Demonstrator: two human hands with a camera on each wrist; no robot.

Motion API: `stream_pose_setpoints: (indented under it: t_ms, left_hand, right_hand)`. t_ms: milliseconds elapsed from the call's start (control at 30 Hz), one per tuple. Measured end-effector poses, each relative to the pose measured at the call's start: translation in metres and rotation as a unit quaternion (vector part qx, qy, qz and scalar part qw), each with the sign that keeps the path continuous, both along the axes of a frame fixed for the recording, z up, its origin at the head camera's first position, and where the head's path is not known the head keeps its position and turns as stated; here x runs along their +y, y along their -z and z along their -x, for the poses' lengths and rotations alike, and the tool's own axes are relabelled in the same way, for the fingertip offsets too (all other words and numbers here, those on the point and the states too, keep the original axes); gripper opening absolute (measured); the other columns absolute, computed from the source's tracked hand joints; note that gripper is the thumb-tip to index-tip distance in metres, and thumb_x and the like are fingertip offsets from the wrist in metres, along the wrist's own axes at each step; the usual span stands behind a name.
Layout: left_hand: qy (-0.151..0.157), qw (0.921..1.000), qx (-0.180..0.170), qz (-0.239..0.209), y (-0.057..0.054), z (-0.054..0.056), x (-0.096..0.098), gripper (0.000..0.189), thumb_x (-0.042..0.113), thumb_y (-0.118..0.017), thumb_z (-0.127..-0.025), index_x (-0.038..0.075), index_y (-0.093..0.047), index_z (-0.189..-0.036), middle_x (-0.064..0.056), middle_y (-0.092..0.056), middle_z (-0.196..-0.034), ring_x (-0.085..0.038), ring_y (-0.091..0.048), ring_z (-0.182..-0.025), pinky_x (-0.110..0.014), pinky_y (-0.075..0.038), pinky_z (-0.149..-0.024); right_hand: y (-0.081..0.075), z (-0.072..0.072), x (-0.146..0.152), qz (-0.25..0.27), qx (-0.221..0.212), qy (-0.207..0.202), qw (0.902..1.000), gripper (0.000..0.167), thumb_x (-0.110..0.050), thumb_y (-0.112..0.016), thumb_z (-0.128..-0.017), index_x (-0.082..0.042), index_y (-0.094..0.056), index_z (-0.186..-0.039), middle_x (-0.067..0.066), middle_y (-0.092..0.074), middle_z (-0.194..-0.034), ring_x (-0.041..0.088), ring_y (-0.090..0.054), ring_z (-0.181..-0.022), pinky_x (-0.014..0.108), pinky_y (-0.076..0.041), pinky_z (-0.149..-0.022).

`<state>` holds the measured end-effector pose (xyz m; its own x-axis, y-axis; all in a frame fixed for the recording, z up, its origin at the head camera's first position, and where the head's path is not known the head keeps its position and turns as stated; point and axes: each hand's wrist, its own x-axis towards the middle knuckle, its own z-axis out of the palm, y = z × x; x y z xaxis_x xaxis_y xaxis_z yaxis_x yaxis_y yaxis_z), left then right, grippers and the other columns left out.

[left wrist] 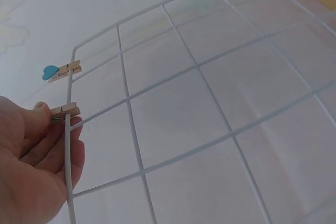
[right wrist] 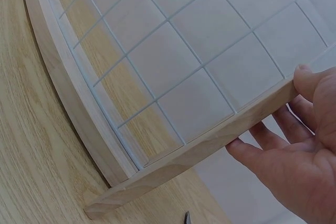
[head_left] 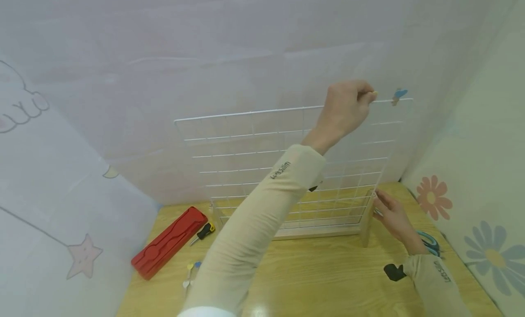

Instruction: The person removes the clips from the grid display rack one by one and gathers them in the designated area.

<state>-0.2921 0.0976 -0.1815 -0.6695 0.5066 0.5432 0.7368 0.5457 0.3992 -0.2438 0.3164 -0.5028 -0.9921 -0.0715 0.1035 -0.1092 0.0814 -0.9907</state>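
Observation:
A white wire grid panel stands upright in a wooden base frame. My left hand is at the panel's top edge, toward the right end. In the left wrist view its thumb and fingers pinch a small wooden clothespin, which sits on the edge wire. Beside it, a second clothespin with a blue heart is clipped to the same wire. My right hand holds the frame's right wooden post, thumb on one side and fingers on the other.
A red molded tray lies at the table's left, with a black-and-yellow screwdriver next to it. Small yellow and blue pieces lie nearer, partly hidden by my left sleeve. Teal-handled scissors lie right of the frame. Fabric walls surround the table.

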Motion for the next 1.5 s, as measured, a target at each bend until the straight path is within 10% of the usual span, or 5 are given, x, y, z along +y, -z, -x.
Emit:
stream_pose_setpoints:
  t_ms: [200, 433, 967, 1500]
  left_hand:
    - [0.003, 0.9996, 0.009, 0.025, -0.002, 0.001, -0.002, 0.023, 0.024, -0.057, -0.098, 0.01, -0.07, -0.111, 0.002, -0.071, -0.101, -0.005, -0.06, -0.08, -0.012, -0.043, -0.072]
    - [0.02, 0.9996, 0.005, 0.022, -0.006, 0.001, -0.007, 0.021, 0.023, -0.055, -0.099, 0.008, -0.07, -0.104, 0.001, -0.069, -0.096, -0.006, -0.053, -0.073, -0.013, -0.042, -0.068]
    - [0.03, 0.9978, -0.032, -0.051, -0.014, -0.005, -0.013, 0.018, 0.021, -0.058, -0.097, 0.01, -0.07, -0.106, 0.003, -0.07, -0.101, -0.004, -0.062, -0.088, -0.008, -0.041, -0.077]
    - [0.092, 0.976, -0.072, -0.183, 0.022, -0.016, -0.077, 0.019, 0.008, -0.058, -0.095, 0.001, -0.069, -0.108, -0.008, -0.069, -0.094, -0.008, -0.066, -0.073, -0.017, -0.052, -0.069]
  right_hand:
    - [-0.002, 0.0, -0.001, -0.022, -0.007, 0.0, 0.9997, 0.07, -0.034, -0.038, -0.104, 0.007, -0.004, -0.15, 0.035, -0.006, -0.152, 0.014, -0.037, -0.132, 0.015, -0.045, -0.09]
    - [-0.002, 0.002, -0.003, -0.015, -0.003, -0.006, 0.9999, 0.07, -0.033, -0.038, -0.104, 0.007, -0.004, -0.15, 0.035, -0.007, -0.151, -0.008, -0.043, -0.116, 0.015, -0.045, -0.089]
    - [0.0, 0.002, -0.005, -0.011, 0.0, -0.01, 0.9999, 0.071, -0.033, -0.039, -0.104, 0.008, -0.004, -0.149, 0.036, -0.006, -0.151, -0.012, -0.044, -0.112, 0.015, -0.046, -0.089]
    - [0.001, 0.004, -0.005, -0.008, 0.0, -0.006, 1.0, 0.07, -0.032, -0.039, -0.104, 0.007, -0.004, -0.15, 0.036, -0.006, -0.15, -0.005, -0.044, -0.119, 0.016, -0.045, -0.089]
